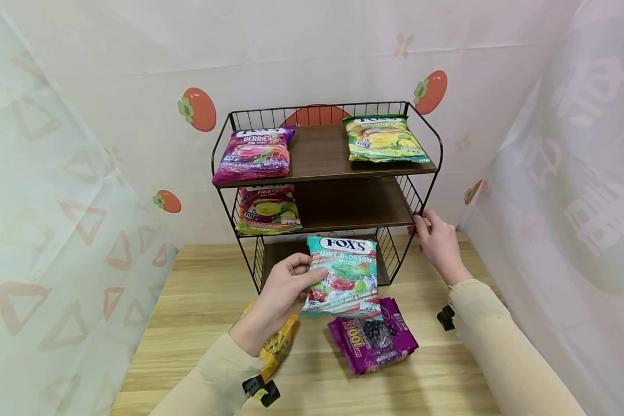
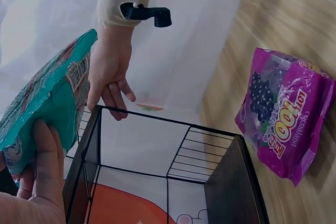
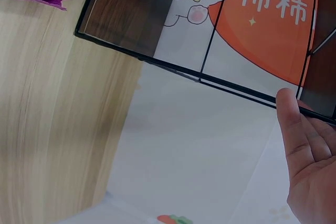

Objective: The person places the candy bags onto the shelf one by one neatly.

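Note:
My left hand [image 1: 286, 283] holds a teal Fox's Mint Blossom candy bag [image 1: 343, 274] by its left side, thumb on the front and fingers behind. The bag is in front of the lowest tier of a three-tier wire-and-wood shelf rack [image 1: 369, 199]. In the left wrist view the bag's teal back [image 2: 52, 111] faces the camera, fingers against it. My right hand [image 1: 439, 242] grips the rack's right front post beside the middle tier. In the right wrist view, its thumb [image 3: 287, 106] lies against the black post and the other fingers are partly hidden behind.
A Berries bag [image 1: 257, 153] and a yellow-green bag [image 1: 385, 138] lie on the top tier. A Fruits bag [image 1: 267, 211] is on the middle tier's left. On the wooden table [image 1: 187, 323] are a purple Lot 100 bag [image 1: 377, 341] and a yellow bag [image 1: 281, 346], partly behind the left arm.

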Tool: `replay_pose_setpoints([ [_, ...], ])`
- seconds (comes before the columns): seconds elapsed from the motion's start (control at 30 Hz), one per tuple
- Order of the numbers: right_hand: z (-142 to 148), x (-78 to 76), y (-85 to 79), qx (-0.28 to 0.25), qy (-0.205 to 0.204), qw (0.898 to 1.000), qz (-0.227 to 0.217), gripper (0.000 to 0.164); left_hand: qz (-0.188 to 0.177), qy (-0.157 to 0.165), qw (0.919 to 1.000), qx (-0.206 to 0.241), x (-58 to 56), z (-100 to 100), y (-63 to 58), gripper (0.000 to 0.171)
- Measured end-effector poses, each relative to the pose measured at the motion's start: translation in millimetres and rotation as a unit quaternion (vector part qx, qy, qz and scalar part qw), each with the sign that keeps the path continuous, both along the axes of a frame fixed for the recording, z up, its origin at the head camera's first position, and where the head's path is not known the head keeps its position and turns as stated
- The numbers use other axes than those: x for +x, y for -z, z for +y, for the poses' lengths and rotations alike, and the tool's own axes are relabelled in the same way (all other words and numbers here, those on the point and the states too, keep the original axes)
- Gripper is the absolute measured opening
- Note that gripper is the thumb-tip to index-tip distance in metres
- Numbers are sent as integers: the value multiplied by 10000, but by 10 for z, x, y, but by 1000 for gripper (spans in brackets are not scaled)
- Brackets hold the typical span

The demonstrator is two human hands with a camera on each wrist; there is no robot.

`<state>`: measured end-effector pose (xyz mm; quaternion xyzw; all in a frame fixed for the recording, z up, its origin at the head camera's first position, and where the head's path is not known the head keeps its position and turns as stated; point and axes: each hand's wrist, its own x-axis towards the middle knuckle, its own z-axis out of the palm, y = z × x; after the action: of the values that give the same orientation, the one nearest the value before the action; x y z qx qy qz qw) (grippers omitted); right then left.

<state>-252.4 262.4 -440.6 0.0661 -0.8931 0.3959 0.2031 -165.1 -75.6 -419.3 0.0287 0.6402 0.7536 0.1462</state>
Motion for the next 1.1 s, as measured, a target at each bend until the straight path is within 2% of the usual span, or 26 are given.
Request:
replay_pose_setpoints([
  [0.53, 10, -6, 13, -20, -21, 10000, 34, 32, 259, -104, 9995, 121, -158, 220, -158, 36],
  [0.8, 8, -13, 25, 41, 31, 10000, 59, 32, 277, -233, 9992, 167, -246, 321, -174, 33],
  [1.1, 5, -9, 16, -182, -67, 9998, -45, 33, 171, -439, 9988, 121, -352, 400, -176, 34],
])
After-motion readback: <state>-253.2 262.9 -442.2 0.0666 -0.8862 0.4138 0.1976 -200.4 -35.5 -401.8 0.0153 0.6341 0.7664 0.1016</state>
